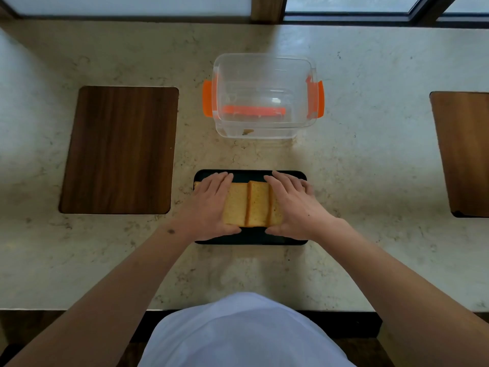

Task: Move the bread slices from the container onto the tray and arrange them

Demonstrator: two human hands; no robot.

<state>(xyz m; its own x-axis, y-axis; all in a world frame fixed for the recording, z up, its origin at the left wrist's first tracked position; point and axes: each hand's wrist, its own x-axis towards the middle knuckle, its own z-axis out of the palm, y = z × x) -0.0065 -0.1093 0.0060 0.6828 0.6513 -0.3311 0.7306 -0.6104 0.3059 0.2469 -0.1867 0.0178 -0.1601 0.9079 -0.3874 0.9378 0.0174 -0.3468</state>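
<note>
The fingers [222,181] of the left hand [211,205] lie flat and stretched forward over the left end of a row of bread slices [251,205], with the thumb tucked against the near edge of the bread. The fingers of the right hand [288,202] mirror them on the right end, thumb likewise at the near edge. Both hands press in on the row from either side, palms down, cupping the bread between them rather than lifting it.

The bread slices are golden, with darker crusts showing as two brown lines between the hands. They overlap one another, lying in a line across a dark rectangular tray [251,238]. A corner of one slice pokes out past the left hand at the tray's left edge.

The tray sits on a pale, marbled desk [357,168], close to the person's side. Just beyond it stands a clear plastic container [264,96] with orange clips on its left and right sides. It holds no slices, only a small crumb near its front wall.

A dark wooden board [119,149] lies well to the left of the tray, and part of another board [463,152] shows at the far right. Bare forearms reach in from below, above a white shirt [243,335].
</note>
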